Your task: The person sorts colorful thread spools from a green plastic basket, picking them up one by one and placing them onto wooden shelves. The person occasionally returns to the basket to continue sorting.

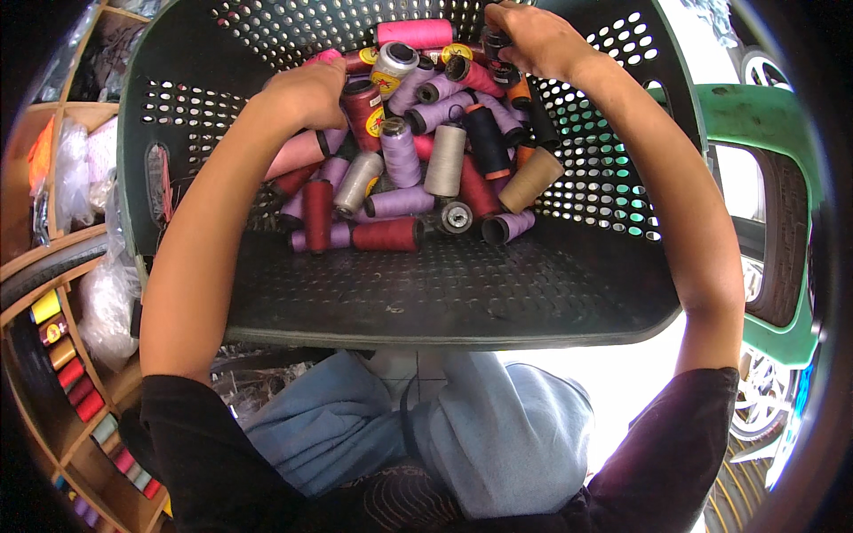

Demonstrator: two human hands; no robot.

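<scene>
Both my arms reach into a black perforated plastic basket (444,311) with a heap of thread spools inside. My left hand (302,93) is curled at the heap's left side, beside a dark red spool (362,115). Bright pink thread (325,56) shows just past its knuckles; what its fingers hold is hidden. At the far right of the heap, my right hand (542,40) has its fingers closed round a black thread spool (496,40). Between the hands lie a silver-topped cone (394,67), a lilac spool (400,153), a light grey spool (444,160) and a tan spool (531,179).
Wooden shelves (84,391) with coloured spools and plastic bags (108,306) stand on the left. A green plastic chair (764,111) and wheels (762,391) are on the right. The basket's near edge is above my legs (498,426).
</scene>
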